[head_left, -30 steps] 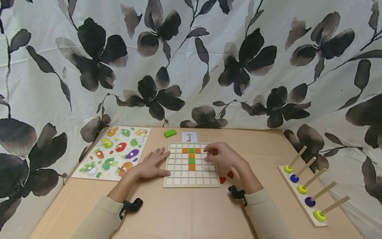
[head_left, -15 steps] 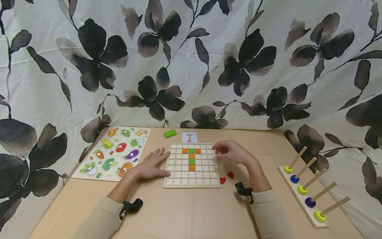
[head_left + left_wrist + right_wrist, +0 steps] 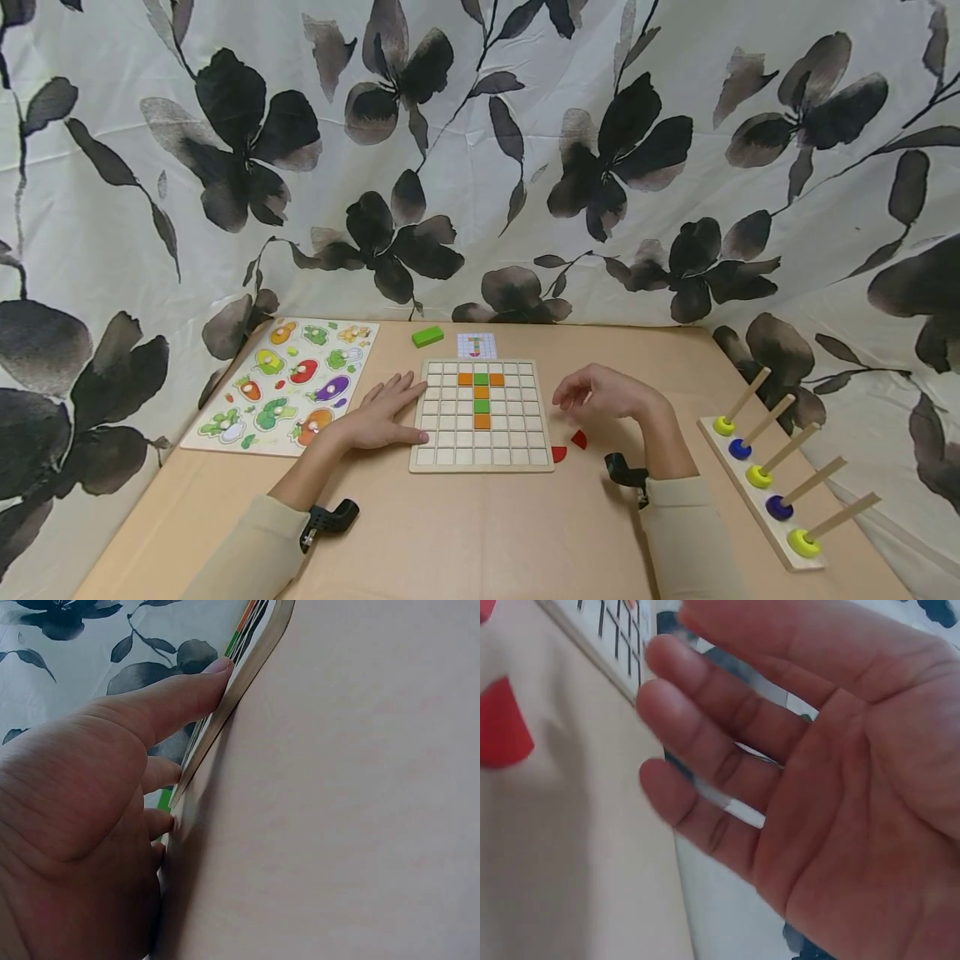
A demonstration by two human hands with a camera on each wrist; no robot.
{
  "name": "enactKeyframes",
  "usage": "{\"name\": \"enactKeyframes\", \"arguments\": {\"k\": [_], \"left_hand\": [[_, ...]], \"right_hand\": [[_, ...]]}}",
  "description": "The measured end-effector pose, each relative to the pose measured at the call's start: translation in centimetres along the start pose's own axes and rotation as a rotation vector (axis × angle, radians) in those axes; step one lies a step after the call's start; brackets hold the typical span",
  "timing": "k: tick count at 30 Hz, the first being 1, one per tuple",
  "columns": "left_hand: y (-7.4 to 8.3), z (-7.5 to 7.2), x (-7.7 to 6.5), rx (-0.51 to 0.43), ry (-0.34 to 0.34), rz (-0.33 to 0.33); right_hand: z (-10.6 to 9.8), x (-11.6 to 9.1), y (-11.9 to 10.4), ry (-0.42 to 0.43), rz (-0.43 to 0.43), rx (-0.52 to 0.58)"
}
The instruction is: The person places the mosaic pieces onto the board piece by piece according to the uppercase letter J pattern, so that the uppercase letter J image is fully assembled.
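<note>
A wooden grid board (image 3: 442,457) lies mid-table, with orange and green square tiles (image 3: 482,406) set in a T shape. My left hand (image 3: 382,414) rests at the board's left edge, fingers spread; in the left wrist view its thumb (image 3: 187,694) touches the rim. To the right of the board, my right hand (image 3: 607,393) hovers over the table with loosely bent fingers and nothing in them. Two red quarter-round pieces lie below that hand: one red piece (image 3: 558,453) by the board's corner, another red piece (image 3: 579,439) just beyond it.
Behind the board lie a small pattern card (image 3: 477,345) and a green block (image 3: 427,335). A vegetable picture board (image 3: 281,383) is at the left. On the right stands a peg rack (image 3: 761,492) with yellow and blue rings. A floral cloth (image 3: 480,167) hangs behind the table.
My right hand has moved right, from over the board's right columns to beside the board. The left hand and the tiles have stayed in place.
</note>
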State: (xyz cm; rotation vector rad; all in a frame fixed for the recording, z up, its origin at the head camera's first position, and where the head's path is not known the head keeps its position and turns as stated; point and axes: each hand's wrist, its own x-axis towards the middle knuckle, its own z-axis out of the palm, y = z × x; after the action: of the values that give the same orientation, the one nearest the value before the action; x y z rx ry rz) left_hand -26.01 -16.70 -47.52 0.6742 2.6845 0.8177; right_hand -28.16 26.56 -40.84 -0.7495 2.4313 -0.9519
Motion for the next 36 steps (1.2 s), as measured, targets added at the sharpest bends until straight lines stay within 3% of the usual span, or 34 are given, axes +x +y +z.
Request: {"name": "enactKeyframes", "arguments": {"k": [11, 26, 36], "left_hand": [[0.1, -0.1, -0.1, 0.002, 0.013, 0.008], [0.1, -0.2, -0.1, 0.003, 0.001, -0.001], [0.0, -0.1, -0.1, 0.007, 0.001, -0.002]], "right_hand": [[0.3, -0.1, 1.5, -0.109, 0.068, 0.06], [0.7, -0.3, 2.0, -0.101, 0.248, 0.162], [1.0, -0.2, 2.0, -0.101, 0.288, 0.159]]}}
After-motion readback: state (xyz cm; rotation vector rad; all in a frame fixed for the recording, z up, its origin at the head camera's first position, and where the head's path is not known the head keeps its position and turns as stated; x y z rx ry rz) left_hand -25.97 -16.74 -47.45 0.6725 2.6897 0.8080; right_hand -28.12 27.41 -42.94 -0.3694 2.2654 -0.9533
